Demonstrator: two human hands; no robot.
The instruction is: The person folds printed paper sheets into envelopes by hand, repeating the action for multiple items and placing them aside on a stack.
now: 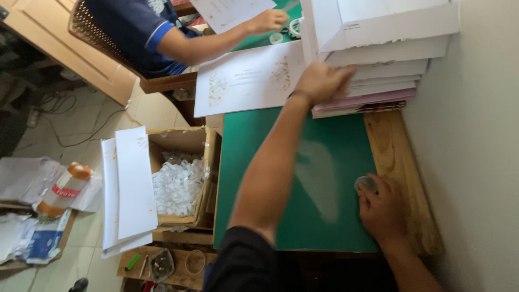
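My left hand [320, 81] reaches across the green mat [303, 162] and rests its fingers on the edge of a tall stack of white sheets [378, 59] at the far end of the table. A printed white card [246, 78] lies just beside that hand. My right hand [383, 211] sits near the mat's right edge, its fingers closed around a small round clear tape roll [366, 184] lying on the mat by the wooden table edge [403, 173].
Another person in a blue shirt [135, 27] sits at the far side, a hand [267, 21] on a sheet. A cardboard box of white paper scraps [181, 184] stands left of the table, white sheets [132, 184] lying over it. An orange-capped bottle [65, 189] lies on the floor.
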